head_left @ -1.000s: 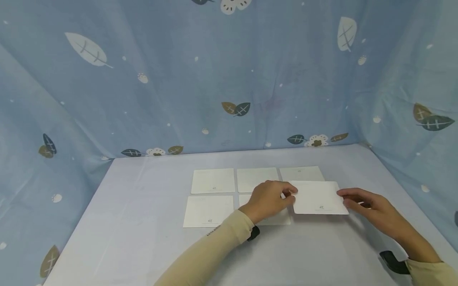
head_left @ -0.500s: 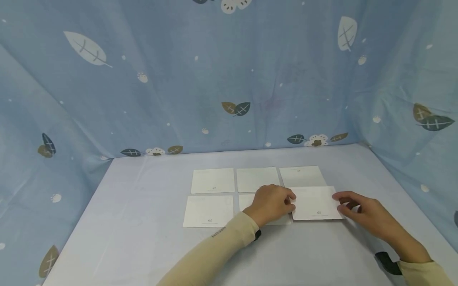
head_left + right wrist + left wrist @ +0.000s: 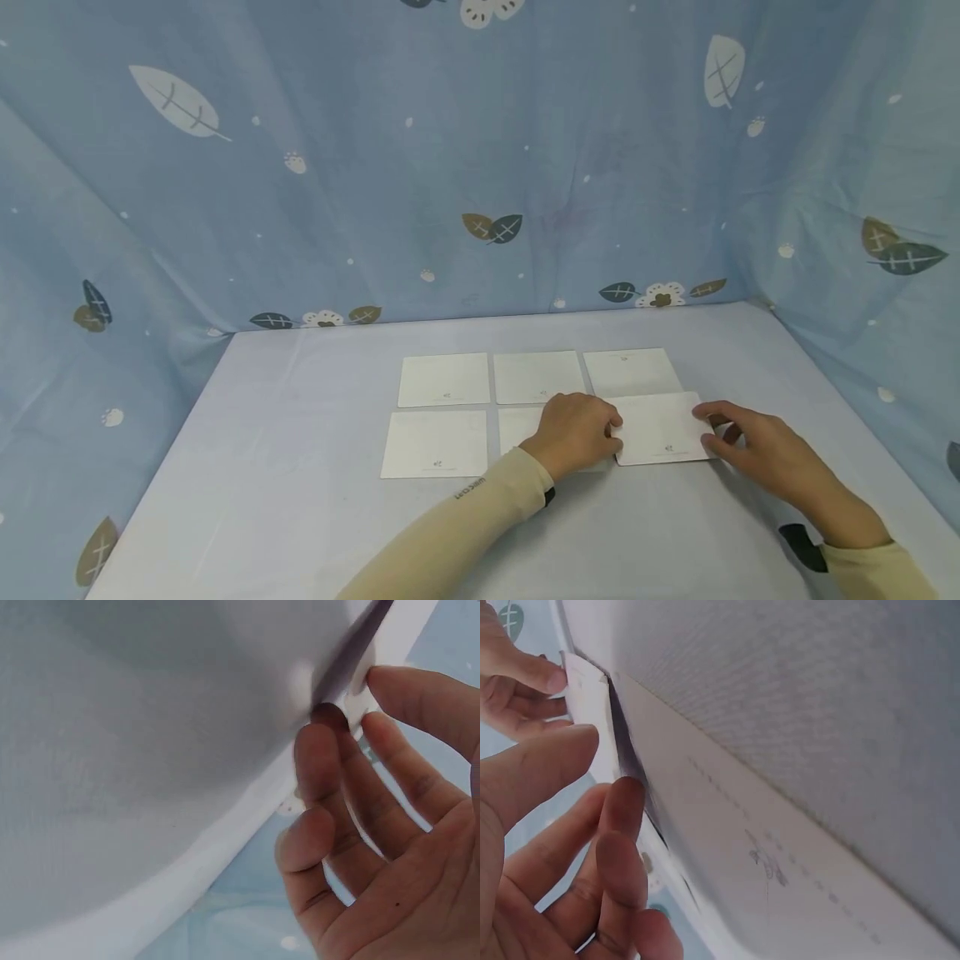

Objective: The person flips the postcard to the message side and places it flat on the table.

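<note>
Between both hands is a white card (image 3: 660, 427) with a small printed logo near its front edge, held close over the table at the right end of the front row. My left hand (image 3: 577, 432) pinches its left edge. Fingers and thumb of my right hand (image 3: 772, 454) pinch the right edge. In the left wrist view, the card (image 3: 591, 712) tilts above a neighbouring card (image 3: 720, 817) lying flat. The right wrist view shows its shaded underside (image 3: 351, 658) by the fingertips. The held card's back edge overlaps the rear right card (image 3: 630, 372).
Similar cards lie in two rows on the white table (image 3: 285, 467): a rear left card (image 3: 444, 377), a rear middle card (image 3: 536, 373) and a front left card (image 3: 435, 442). My left hand partly covers the front middle card (image 3: 517, 425). Behind hangs a blue leaf-patterned curtain (image 3: 360, 183).
Both hands have brought the card down and slightly toward me, closer to the table. More of the rear right card shows now. The other cards have stayed put.
</note>
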The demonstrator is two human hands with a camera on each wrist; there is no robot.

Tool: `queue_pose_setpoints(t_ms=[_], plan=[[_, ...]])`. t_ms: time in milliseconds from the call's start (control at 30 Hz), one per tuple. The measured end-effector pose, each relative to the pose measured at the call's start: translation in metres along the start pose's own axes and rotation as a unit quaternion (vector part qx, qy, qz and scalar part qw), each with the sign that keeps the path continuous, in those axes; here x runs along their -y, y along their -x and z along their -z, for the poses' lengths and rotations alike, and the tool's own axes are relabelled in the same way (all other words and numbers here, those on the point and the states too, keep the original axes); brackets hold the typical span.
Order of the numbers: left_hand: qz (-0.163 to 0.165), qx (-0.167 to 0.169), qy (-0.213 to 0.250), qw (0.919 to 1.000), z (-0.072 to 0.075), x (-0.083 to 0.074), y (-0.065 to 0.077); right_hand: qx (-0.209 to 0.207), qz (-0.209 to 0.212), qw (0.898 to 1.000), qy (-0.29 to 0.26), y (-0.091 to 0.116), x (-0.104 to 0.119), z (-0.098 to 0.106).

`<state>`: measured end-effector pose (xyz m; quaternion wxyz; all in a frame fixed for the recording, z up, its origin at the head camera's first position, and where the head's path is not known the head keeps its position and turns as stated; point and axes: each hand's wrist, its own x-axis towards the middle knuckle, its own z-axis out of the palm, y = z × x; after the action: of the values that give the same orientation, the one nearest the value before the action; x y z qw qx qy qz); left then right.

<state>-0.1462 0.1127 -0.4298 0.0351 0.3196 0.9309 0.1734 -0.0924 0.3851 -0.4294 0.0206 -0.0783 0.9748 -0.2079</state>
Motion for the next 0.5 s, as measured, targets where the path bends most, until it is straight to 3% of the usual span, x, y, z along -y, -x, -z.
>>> queue_pose_setpoints(t_ms=[267, 500], plan=[[-0.001, 0.003, -0.017, 0.9998, 0.002, -0.001, 0.001, 0.024, -0.051, 0.998, 0.021, -0.002, 0.010, -0.001], [-0.002, 0.011, -0.018, 0.9998, 0.003, -0.004, 0.002, 0.014, -0.043, 0.998, 0.048, 0.002, 0.012, -0.004]])
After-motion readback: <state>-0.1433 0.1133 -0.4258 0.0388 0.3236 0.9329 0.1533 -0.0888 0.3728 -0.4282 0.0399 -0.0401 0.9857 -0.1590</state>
